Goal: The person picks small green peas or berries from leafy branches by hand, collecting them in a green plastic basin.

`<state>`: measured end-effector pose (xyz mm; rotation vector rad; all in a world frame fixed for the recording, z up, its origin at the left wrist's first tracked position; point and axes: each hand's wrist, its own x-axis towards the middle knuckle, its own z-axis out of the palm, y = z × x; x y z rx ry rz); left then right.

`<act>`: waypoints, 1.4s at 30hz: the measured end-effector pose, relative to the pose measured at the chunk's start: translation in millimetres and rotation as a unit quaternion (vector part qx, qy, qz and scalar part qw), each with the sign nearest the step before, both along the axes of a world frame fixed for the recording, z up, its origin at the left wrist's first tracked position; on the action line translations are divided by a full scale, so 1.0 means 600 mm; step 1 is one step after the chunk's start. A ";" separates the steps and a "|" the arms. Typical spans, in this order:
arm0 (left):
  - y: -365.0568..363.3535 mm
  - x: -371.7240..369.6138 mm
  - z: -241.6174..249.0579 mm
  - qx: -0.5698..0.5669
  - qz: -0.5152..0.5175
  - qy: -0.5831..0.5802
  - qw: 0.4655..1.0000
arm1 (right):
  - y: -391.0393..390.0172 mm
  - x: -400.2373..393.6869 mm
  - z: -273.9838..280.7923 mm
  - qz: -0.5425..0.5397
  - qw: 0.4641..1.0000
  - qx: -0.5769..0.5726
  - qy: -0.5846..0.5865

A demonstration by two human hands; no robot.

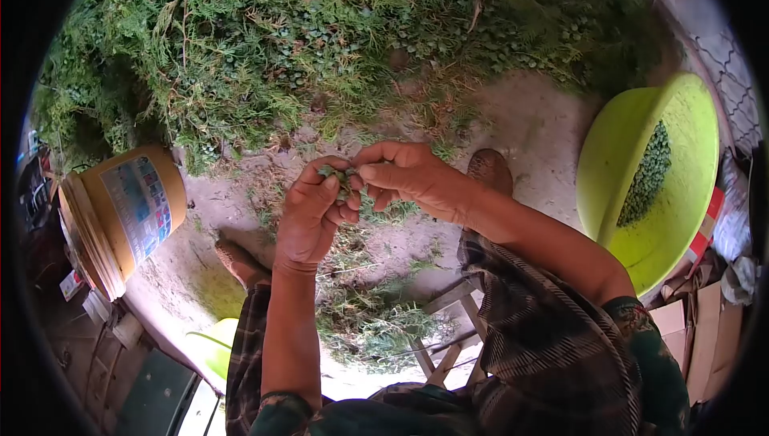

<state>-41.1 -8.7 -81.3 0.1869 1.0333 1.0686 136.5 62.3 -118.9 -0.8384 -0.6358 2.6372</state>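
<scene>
My left hand (311, 210) is closed on a small green sprig (343, 183) with seed cones, held up at the middle of the view. Close against it on the right, my right hand (408, 180) has its thumb and forefinger pinched at the sprig's edge; whatever lies between those fingertips is too small to make out. Beyond both hands lies a large heap of green conifer branches (264, 52) with many small cones. At the right, a yellow-green basin (597, 156) contains a pile of small green cones (647, 176).
A yellow bucket (172, 188) with a label stands at the left. Loose clippings (376, 328) lie on the floor between my shoes. A wooden stool frame (448, 360) shows near my lap. Cardboard (709, 340) and bags (733, 204) sit at the far right.
</scene>
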 end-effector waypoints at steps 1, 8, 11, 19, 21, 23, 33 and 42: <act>-0.001 0.004 -0.001 -0.002 -0.017 0.002 1.000 | -0.001 0.002 -0.001 -0.001 1.000 -0.001 0.000; 0.005 0.025 0.004 -0.018 -0.049 -0.002 0.999 | 0.003 0.012 0.003 0.017 0.994 0.064 -0.086; 0.007 0.033 -0.005 -0.004 -0.018 -0.001 1.000 | 0.005 0.019 -0.005 0.023 0.994 0.048 -0.095; 0.014 0.051 -0.005 -0.082 0.052 0.058 0.994 | 0.001 0.030 -0.013 -0.067 0.995 -0.009 -0.075; 0.009 0.048 -0.011 -0.065 0.003 0.131 0.989 | 0.002 0.032 -0.014 -0.053 0.996 -0.010 -0.074; 0.010 0.051 -0.010 -0.048 -0.046 0.202 0.977 | 0.001 0.033 -0.010 -0.050 0.996 -0.023 -0.075; 0.011 0.077 -0.019 0.015 -0.024 0.333 0.943 | -0.003 0.033 -0.004 -0.025 0.995 -0.060 -0.076; 0.006 0.055 -0.050 -0.115 0.146 -0.030 0.982 | -0.007 0.044 -0.004 -0.051 0.998 -0.035 0.024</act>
